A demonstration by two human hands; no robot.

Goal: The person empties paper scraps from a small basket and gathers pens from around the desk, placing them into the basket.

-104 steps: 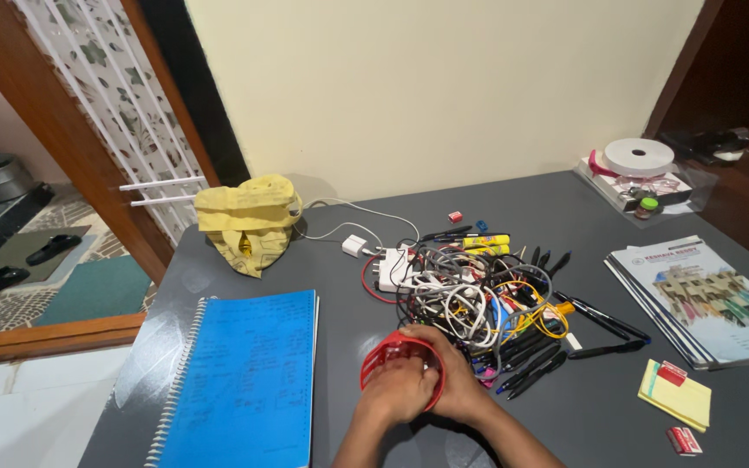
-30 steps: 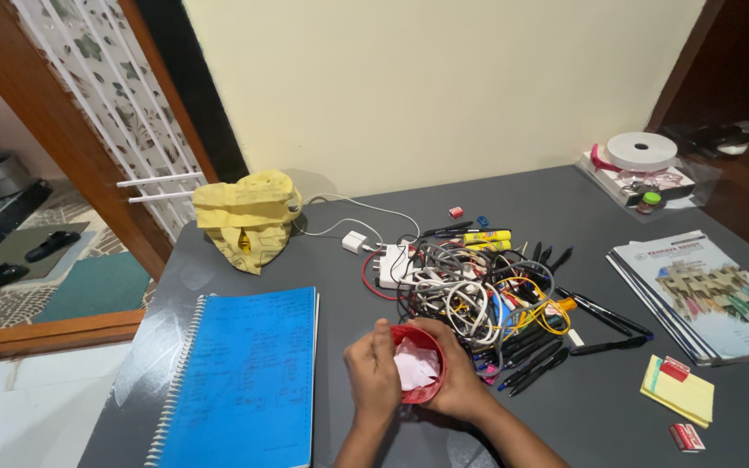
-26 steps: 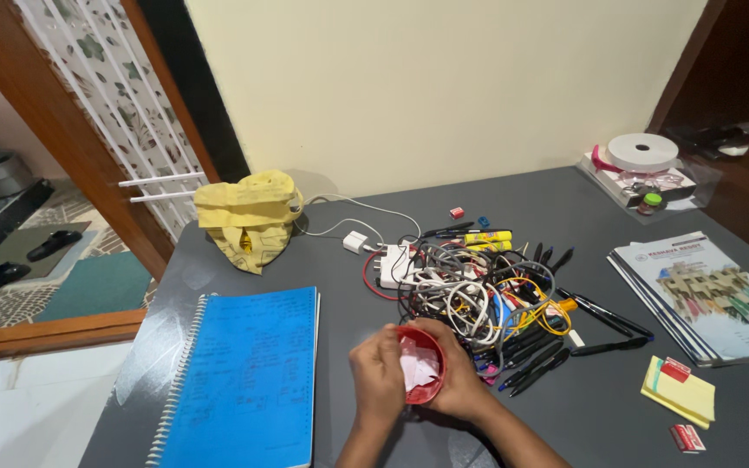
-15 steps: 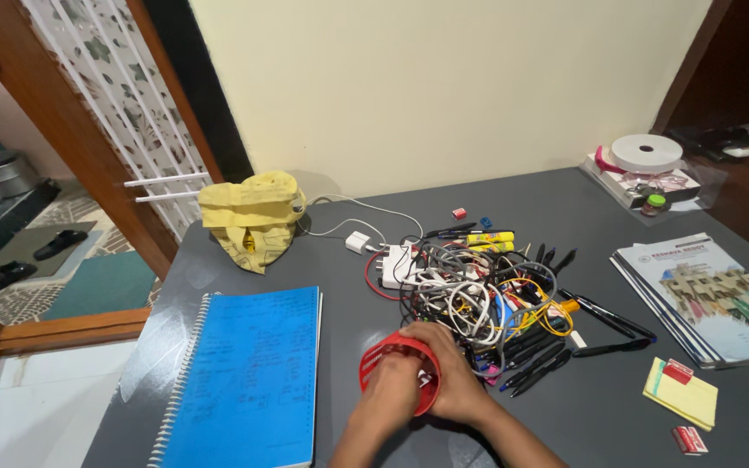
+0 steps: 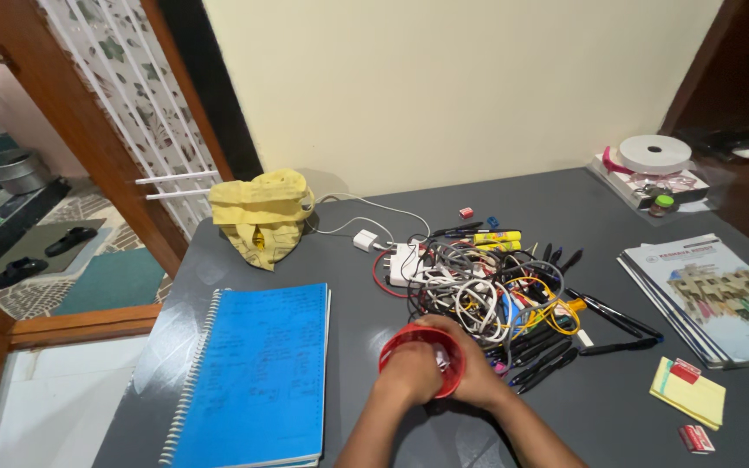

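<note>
At desk's front edge, left hand [image 5: 411, 374] & right hand [image 5: 472, 374] clamp red bowl [image 5: 399, 345]: looks light, stiff plastic, prob slippery; grip rim.

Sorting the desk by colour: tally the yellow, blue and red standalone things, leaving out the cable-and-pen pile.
Yellow: 2, crumpled cloth and sticky pad
Blue: 1, spiral notebook
Red: 1, round container held by the left hand and right hand
Total: 4
</note>
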